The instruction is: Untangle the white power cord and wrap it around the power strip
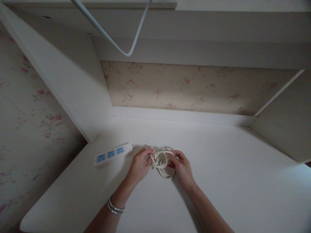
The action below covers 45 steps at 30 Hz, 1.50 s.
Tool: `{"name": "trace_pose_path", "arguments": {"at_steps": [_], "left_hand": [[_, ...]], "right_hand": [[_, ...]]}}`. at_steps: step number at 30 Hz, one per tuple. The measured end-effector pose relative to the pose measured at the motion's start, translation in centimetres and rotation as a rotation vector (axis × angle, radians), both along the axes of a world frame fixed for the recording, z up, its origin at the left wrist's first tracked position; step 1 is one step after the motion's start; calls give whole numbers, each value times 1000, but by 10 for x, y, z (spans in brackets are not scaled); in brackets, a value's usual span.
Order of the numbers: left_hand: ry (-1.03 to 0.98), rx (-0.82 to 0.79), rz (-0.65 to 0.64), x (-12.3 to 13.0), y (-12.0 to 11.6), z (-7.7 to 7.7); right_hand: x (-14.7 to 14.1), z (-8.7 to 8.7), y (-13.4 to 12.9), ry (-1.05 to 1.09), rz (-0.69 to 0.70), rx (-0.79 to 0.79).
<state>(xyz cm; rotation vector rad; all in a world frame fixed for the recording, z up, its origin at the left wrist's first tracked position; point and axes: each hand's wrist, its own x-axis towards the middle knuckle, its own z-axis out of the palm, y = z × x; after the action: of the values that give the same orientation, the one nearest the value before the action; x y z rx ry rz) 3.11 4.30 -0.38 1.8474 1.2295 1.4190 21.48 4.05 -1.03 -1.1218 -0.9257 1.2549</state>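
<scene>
A white power strip (113,154) with three blue sockets lies on the desk, left of my hands. Its cream cord (163,173) leaves the strip's right end and gathers into loose, tangled loops between my hands. My left hand (140,164) pinches the left side of the loops between thumb and fingers. On the right side, my right hand (182,168) grips a loop of the same cord, thumb against the curled fingers. The plug end of the cord cannot be made out.
The white desk top (228,194) runs under both hands, with a side panel (80,84) at the left and another (289,113) at the right. A shelf (206,29) overhangs the back. A pale cable (126,54) hangs down from above in front of it.
</scene>
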Motion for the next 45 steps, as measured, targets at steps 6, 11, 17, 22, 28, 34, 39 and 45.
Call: {"name": "trace_pose_path", "arguments": {"at_steps": [6, 11, 17, 22, 28, 34, 39, 45], "left_hand": [[154, 192, 31, 1, -9, 7], [-18, 109, -50, 3, -20, 20], [-223, -52, -50, 8, -23, 26], [-527, -267, -141, 11, -20, 21], [-592, -399, -241, 10, -17, 27], [-648, -444, -213, 8, -19, 31], [-755, -489, -252, 3, -17, 30], [-885, -490, -212, 2, -15, 35]], "right_hand": [[1, 1, 0, 9, 26, -32], [1, 6, -3, -9, 83, -41], [-1, 8, -5, -38, 161, -24], [3, 14, -8, 24, 198, 91], [4, 12, -13, -526, 392, 625], [4, 4, -13, -725, 404, 779], [4, 8, -14, -720, 403, 753], [1, 8, -16, -704, 380, 721]]}}
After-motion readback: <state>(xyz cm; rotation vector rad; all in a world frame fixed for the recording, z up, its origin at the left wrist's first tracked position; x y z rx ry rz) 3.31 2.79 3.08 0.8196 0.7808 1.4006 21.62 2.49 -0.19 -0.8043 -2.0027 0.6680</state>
